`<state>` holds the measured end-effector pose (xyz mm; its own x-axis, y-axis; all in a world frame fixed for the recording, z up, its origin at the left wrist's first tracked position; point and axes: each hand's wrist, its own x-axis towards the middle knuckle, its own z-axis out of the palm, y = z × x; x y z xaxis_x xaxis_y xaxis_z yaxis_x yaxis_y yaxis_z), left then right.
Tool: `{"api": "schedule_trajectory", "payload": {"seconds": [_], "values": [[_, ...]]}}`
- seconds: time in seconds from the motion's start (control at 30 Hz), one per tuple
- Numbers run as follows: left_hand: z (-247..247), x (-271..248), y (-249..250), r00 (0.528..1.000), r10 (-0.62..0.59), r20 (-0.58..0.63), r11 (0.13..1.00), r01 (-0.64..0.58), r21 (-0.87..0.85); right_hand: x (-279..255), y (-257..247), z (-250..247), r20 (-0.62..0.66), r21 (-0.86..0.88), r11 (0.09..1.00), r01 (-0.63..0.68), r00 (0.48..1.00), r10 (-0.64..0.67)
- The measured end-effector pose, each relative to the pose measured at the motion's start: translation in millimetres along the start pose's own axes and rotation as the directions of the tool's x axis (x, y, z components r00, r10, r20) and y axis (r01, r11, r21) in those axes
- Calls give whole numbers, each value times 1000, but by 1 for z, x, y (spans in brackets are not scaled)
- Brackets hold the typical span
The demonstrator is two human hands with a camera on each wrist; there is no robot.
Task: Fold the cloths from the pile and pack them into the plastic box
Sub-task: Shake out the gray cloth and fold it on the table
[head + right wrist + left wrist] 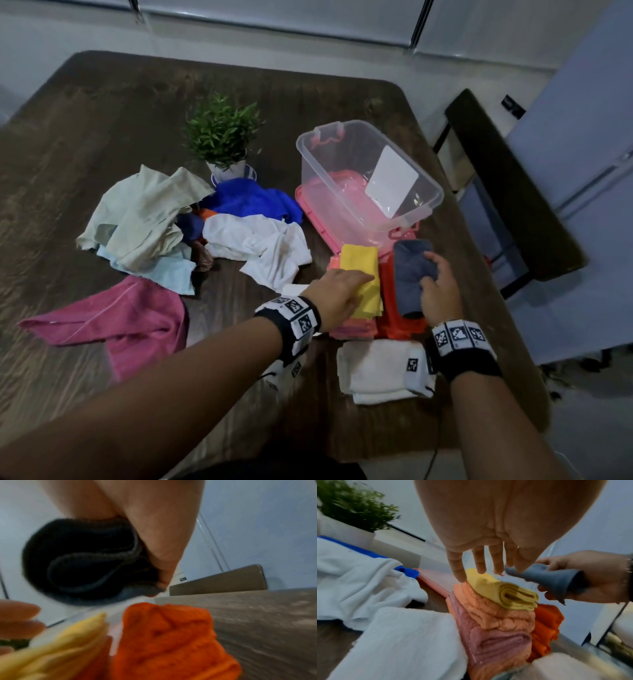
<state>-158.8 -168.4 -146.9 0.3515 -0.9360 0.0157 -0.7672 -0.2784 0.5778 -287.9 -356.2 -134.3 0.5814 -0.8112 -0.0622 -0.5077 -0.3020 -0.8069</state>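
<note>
Grey folded cloth [556, 580] gripped underneath, fingers [544, 588] visible only wrist-side

The desk [102, 113] is of dark wood with rounded corners. Beside its right edge stands a dark chair [507, 178]. Behind are pale walls and what seems to be a window blind [274, 17]. The light is dim.
</note>
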Motion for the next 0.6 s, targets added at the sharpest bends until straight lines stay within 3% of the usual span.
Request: {"api": "schedule_trajectory", "payload": {"seconds": [0.07,0.13,0.2,0.3,0.47,0.6], "values": [[11,6,1,993,-52,110,989,36,142,9,20,8,68,-374,927,42,998,-18],[18,10,0,981,-81,178,975,41,220,14,41,18,118,-566,808,165,986,-119],[20,14,-3,984,-89,157,965,46,259,12,53,29,232,-552,777,304,950,-207],[22,19,-3,981,-140,132,957,100,272,4,54,46,338,-589,701,402,911,-239],[25,26,-1,966,-234,112,929,188,320,7,41,48,394,-751,526,400,910,-128],[34,37,-8,941,-274,200,921,196,337,14,50,38,391,-758,548,353,919,-51]]}}
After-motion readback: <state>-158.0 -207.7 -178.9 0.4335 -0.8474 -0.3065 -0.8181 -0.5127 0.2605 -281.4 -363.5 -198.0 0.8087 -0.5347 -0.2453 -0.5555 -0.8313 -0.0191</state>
